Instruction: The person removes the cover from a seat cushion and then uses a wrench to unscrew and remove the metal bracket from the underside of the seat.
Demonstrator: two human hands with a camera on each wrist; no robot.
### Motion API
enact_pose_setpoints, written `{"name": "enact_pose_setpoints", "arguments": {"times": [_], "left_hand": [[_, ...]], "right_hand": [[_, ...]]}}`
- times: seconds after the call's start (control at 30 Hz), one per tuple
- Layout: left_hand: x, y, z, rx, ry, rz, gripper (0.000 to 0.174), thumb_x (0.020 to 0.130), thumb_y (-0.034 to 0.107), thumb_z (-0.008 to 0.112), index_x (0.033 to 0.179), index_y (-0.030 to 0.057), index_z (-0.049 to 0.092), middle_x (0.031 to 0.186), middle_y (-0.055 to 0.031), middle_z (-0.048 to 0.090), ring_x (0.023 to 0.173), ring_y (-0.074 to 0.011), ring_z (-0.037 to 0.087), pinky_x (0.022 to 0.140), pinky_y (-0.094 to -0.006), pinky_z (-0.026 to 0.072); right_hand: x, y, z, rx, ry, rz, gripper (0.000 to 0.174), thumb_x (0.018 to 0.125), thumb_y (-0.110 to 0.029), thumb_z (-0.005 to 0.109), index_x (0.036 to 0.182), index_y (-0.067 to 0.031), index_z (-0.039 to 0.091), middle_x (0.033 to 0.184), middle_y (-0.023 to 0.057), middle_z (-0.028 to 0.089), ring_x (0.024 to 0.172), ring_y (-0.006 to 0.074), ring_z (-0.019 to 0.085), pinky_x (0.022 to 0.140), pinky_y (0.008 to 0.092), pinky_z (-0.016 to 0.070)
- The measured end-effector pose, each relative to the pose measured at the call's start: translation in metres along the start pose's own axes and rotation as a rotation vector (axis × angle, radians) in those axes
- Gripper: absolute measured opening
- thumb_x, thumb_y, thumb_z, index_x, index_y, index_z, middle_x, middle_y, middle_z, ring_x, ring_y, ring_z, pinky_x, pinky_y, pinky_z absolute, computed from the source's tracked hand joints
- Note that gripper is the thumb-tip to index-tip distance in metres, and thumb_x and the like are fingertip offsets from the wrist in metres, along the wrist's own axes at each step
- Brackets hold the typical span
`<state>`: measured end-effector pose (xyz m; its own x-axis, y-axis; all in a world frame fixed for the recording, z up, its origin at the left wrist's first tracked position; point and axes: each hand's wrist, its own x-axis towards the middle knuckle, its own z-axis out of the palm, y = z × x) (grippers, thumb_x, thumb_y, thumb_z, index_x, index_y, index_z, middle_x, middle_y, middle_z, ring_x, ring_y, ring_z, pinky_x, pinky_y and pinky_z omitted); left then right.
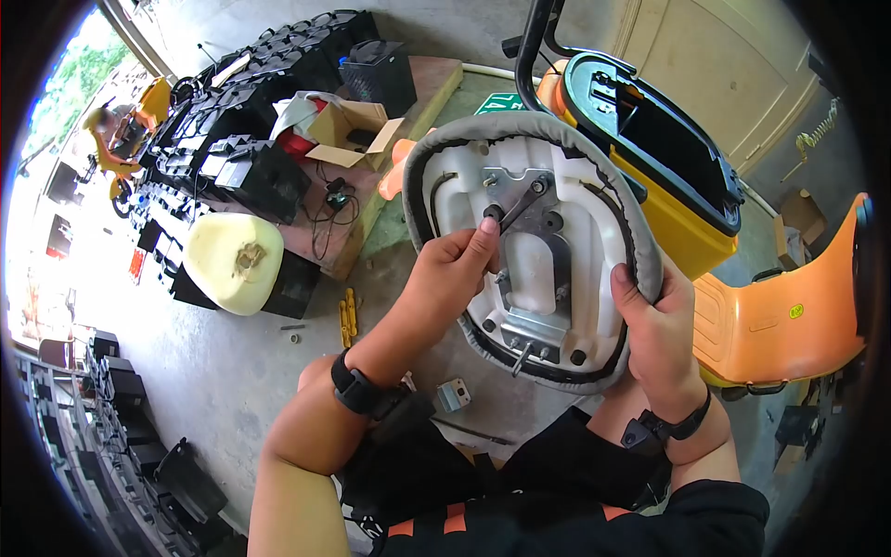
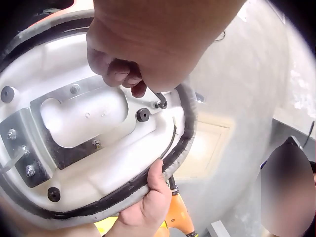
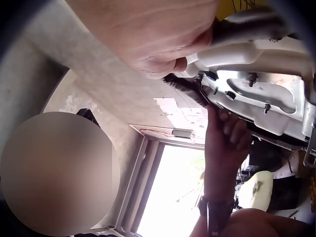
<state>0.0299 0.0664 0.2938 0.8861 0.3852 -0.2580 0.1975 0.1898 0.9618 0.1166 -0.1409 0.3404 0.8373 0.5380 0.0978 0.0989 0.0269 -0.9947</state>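
A seat with a grey cover edge and white plastic underside (image 1: 445,213) is held up in the head view, its underside facing the camera. A metal bracket (image 1: 535,327) is bolted to it. The left hand (image 1: 455,269) grips a small wrench (image 1: 522,206), whose far end sits on a bolt near the bracket's top; its other end is partly hidden by the fingers. The right hand (image 1: 661,320) holds the seat's right edge, thumb on the underside. In the left wrist view the wrench end (image 2: 162,102) meets the bolt beside a black rubber stud (image 2: 142,115).
Black cases (image 1: 255,176) and an open cardboard box (image 1: 351,130) stand at the left, with a pale foam cushion (image 1: 232,263) nearby. A yellow machine body (image 1: 673,209) and an orange seat (image 1: 775,325) are at the right. Yellow-handled tools (image 1: 348,317) lie on the floor.
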Motion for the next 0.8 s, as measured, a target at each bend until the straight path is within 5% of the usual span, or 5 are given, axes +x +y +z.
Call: {"name": "enact_pose_setpoints", "arguments": {"times": [0.2,0.37,0.47,0.5,0.8], "left_hand": [[0.002,-0.003,0.005,0.010,0.010,-0.055,0.053,0.100,0.049,0.045,0.074,0.0032,0.056,0.058,0.0034,0.041,0.047,-0.0056,0.035,0.044,-0.0217,0.0258],[0.001,-0.012,0.019,-0.223,-0.272,-0.217,0.064,0.099,0.060,0.028,0.071,0.0071,0.048,0.056,0.0016,0.037,0.047,-0.0078,0.036,0.041,-0.0232,0.0255],[0.004,-0.019,0.028,-0.299,-0.340,-0.263,0.063,0.096,0.064,0.030,0.078,0.0081,0.051,0.059,0.0022,0.039,0.047,-0.0070,0.034,0.040,-0.0218,0.0245],[0.003,-0.013,0.033,-0.286,-0.329,-0.324,0.066,0.096,0.066,0.020,0.074,0.0084,0.045,0.059,0.0008,0.036,0.047,-0.0087,0.033,0.042,-0.0228,0.0248],[-0.008,-0.008,0.043,-0.614,-0.574,-0.361,0.067,0.097,0.065,0.014,0.080,0.0079,0.046,0.063,-0.0031,0.040,0.052,-0.0130,0.035,0.044,-0.0240,0.0249]], "right_hand": [[0.000,0.000,0.001,0.049,0.004,0.002,0.031,0.092,-0.007,0.062,0.121,0.0019,0.059,0.103,0.0015,0.063,0.092,0.0066,0.054,0.082,0.0222,0.0440],[0.000,-0.001,0.003,0.027,-0.011,-0.006,0.030,0.092,-0.007,0.062,0.120,0.0021,0.059,0.102,0.0013,0.063,0.091,0.0066,0.054,0.081,0.0222,0.0443],[-0.001,-0.003,0.003,-0.051,-0.011,0.004,0.030,0.092,-0.008,0.063,0.120,0.0020,0.060,0.101,0.0007,0.063,0.090,0.0062,0.053,0.081,0.0217,0.0441],[0.000,-0.002,0.004,-0.053,-0.013,0.003,0.030,0.092,-0.008,0.063,0.120,0.0020,0.060,0.101,0.0007,0.063,0.090,0.0062,0.053,0.081,0.0217,0.0441],[0.001,-0.002,0.007,-0.008,0.003,-0.002,0.027,0.092,-0.009,0.063,0.116,0.0021,0.061,0.095,-0.0011,0.062,0.085,0.0051,0.051,0.076,0.0207,0.0429]]}}
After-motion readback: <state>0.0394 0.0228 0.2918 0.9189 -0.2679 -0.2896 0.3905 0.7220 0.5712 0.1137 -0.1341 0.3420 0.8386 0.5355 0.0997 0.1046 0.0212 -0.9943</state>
